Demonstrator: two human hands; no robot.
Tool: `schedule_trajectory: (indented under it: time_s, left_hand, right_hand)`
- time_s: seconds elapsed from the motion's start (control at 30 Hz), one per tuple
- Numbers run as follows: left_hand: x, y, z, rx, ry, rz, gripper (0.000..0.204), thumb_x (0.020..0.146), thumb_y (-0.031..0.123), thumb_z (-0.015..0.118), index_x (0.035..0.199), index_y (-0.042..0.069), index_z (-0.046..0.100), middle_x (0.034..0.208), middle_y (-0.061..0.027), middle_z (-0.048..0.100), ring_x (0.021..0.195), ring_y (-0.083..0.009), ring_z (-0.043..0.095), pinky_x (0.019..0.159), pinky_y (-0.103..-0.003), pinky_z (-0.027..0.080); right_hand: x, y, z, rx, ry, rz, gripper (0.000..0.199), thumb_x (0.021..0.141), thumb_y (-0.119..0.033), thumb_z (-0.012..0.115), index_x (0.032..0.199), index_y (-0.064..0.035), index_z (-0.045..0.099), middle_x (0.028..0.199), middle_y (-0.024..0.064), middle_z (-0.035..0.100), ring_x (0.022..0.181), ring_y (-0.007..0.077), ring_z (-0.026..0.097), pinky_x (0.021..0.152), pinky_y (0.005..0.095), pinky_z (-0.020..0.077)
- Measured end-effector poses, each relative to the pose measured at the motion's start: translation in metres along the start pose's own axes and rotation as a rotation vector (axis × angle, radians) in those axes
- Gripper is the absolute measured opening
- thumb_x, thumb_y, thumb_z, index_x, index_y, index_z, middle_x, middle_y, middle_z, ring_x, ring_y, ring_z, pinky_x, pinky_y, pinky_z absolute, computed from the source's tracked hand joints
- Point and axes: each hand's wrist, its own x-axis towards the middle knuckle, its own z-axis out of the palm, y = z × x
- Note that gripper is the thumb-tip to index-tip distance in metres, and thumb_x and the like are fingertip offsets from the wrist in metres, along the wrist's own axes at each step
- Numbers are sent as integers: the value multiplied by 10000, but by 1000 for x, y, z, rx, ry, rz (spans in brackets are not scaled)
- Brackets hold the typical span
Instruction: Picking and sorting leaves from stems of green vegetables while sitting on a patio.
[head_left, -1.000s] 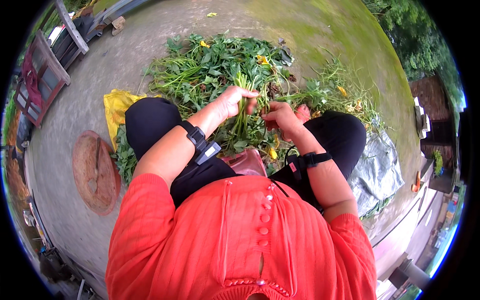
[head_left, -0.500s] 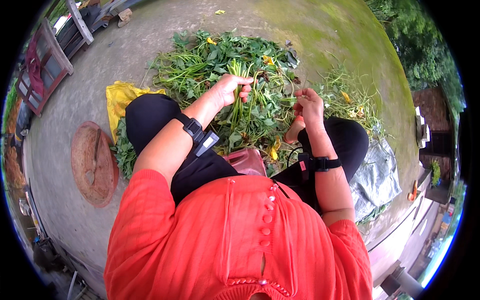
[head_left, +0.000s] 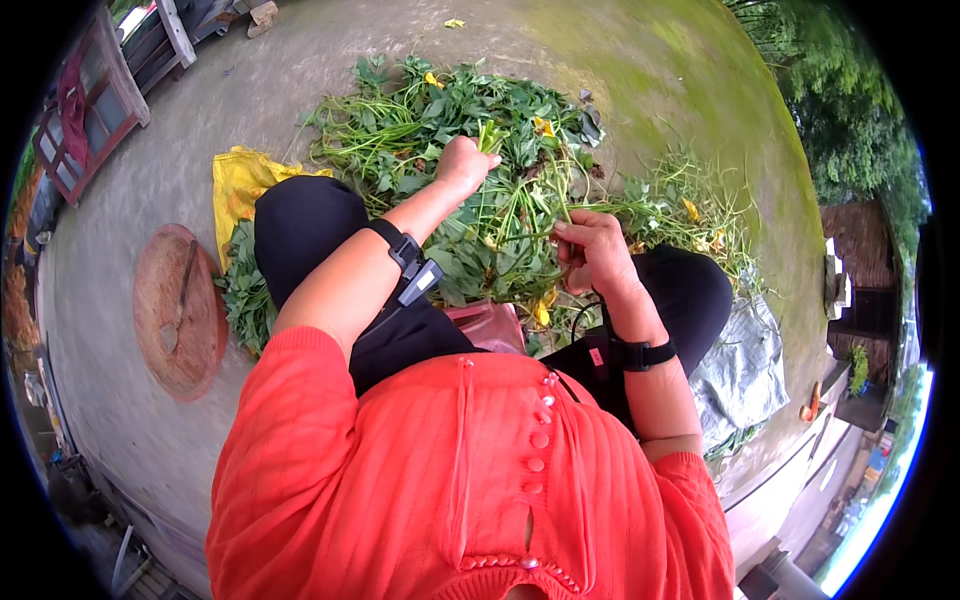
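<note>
A large heap of leafy green vines (head_left: 520,100) lies on the ground in front of me. My left hand (head_left: 463,168) is closed around a bunch of green stems (head_left: 488,136), whose tops poke out above my thumb, over the middle of the heap. Lower and to the right, my right hand (head_left: 597,250) pinches a thin green stem with thumb and forefinger, at the heap's near right side. Most of that stem blends into the greenery behind it.
Left of my knee stand a round reddish basin (head_left: 175,350) with a stick-like tool in it and a yellow sack (head_left: 240,190). Thin stripped-looking stems (head_left: 700,190) are piled at the right. A silvery sheet (head_left: 745,370) lies by my right leg, a pink plastic thing (head_left: 490,325) between my legs.
My right hand has moved down and left, toward the heap's middle. My left hand has turned and tilted the bunch, so less of its lower stems shows.
</note>
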Motion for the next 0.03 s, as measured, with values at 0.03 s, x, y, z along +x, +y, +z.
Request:
schedule_trajectory:
  time_s: [0.03]
  left_hand:
    - [9,-5,-5,18,81,-158,226,752,241,739,902,75,706,867,-99,707,758,-284,664,700,-396,488]
  right_hand:
    - [-3,-3,-3,19,-6,-1,170,849,-136,579,780,10,630,566,76,582,444,102,492,410,224,353]
